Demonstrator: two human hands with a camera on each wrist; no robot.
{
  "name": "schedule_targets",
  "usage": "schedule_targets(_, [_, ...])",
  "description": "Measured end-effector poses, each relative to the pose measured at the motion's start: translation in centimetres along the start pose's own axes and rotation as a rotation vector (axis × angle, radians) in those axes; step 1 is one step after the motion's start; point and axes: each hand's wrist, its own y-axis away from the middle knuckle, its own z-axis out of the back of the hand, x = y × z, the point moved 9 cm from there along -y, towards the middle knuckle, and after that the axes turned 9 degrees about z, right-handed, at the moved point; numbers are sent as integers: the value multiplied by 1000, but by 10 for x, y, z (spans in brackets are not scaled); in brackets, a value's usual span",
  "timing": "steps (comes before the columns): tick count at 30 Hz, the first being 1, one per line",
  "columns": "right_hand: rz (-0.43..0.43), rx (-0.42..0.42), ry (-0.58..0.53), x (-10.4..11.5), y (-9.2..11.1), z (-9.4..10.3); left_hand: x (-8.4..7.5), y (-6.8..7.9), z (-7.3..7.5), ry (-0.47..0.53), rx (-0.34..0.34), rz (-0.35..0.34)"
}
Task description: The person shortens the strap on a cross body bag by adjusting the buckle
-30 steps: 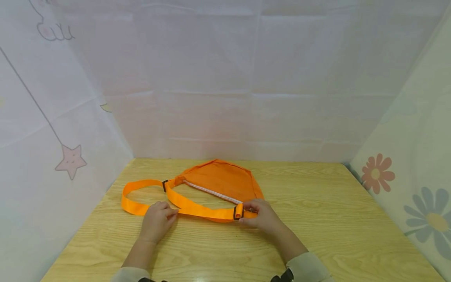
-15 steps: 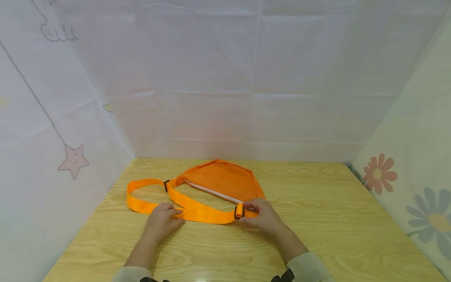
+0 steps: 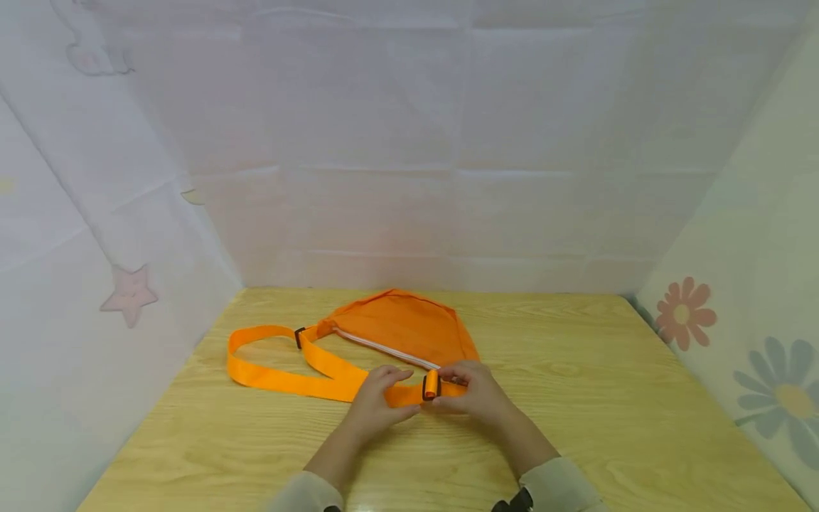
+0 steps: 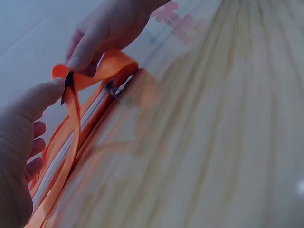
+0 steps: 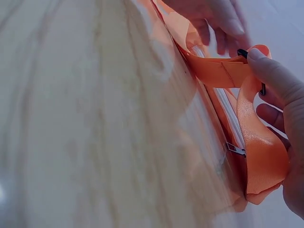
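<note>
An orange waist bag (image 3: 403, 323) with a white zipper lies on the wooden table. Its lighter orange strap (image 3: 281, 381) loops out to the left and back along the front. My right hand (image 3: 476, 392) pinches the strap by a black slide buckle (image 3: 431, 387), where a small strap loop stands up; the right wrist view shows the thumb (image 5: 278, 73) on it. Close on the buckle's left, my left hand (image 3: 376, 402) reaches over the strap with thumb and fingers apart. In the left wrist view its thumb (image 4: 40, 97) points at the buckle, contact unclear.
A second black buckle (image 3: 299, 338) sits on the strap at the bag's left end. A metal zipper pull (image 5: 235, 149) hangs near the right end. The table (image 3: 608, 398) meets patterned cloth walls (image 3: 448, 178) at the back and both sides.
My left hand has let go of the strap farther left and moved right, close to the buckle. The front strap lies a little differently. My right hand stays in place on the buckle.
</note>
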Motion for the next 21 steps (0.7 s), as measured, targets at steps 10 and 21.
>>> schedule_targets(10, [88, 12, 88, 10, 2, 3, -9, -13, -25, 144, 114, 53])
schedule_targets(21, [104, 3, 165, 8, 5, 6, -10, -16, -27, 167, 114, 47])
